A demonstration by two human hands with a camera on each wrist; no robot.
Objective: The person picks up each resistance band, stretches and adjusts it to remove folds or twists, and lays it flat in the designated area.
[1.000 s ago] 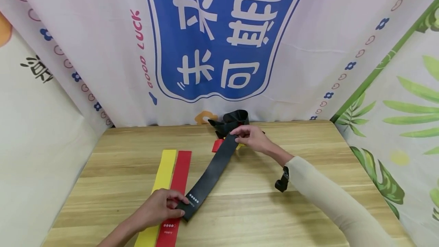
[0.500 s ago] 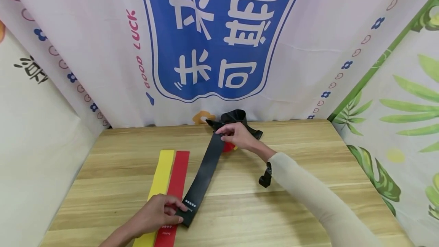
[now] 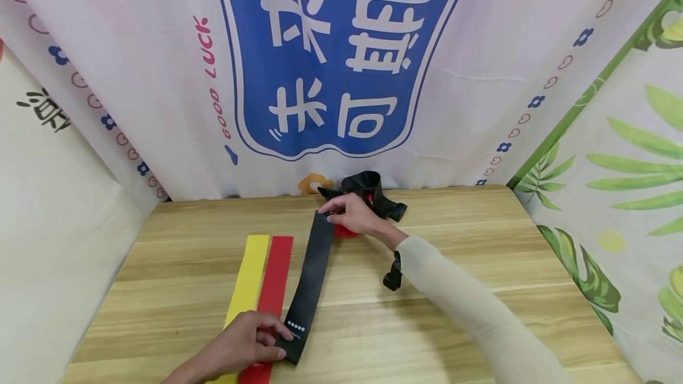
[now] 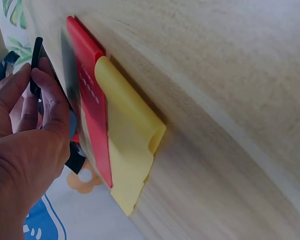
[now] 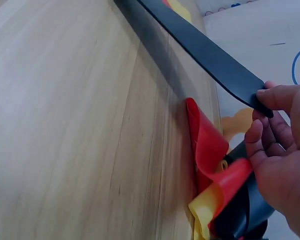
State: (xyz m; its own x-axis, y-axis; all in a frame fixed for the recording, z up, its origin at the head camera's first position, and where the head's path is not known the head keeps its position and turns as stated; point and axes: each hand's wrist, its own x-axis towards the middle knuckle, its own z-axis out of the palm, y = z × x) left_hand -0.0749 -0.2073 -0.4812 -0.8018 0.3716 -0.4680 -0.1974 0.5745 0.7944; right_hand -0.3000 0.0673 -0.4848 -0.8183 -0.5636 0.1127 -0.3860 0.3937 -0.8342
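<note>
Left hand pinches the black band's near end, right hand its far end, above the table, right of the red band; even, gentle tension should keep it straight.

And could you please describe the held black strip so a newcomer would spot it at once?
On the wooden table, find the yellow strip and red strip lying side by side. Just right of them, a black strip spans from left hand to right hand. Of the three, only it is black and held up.
</note>
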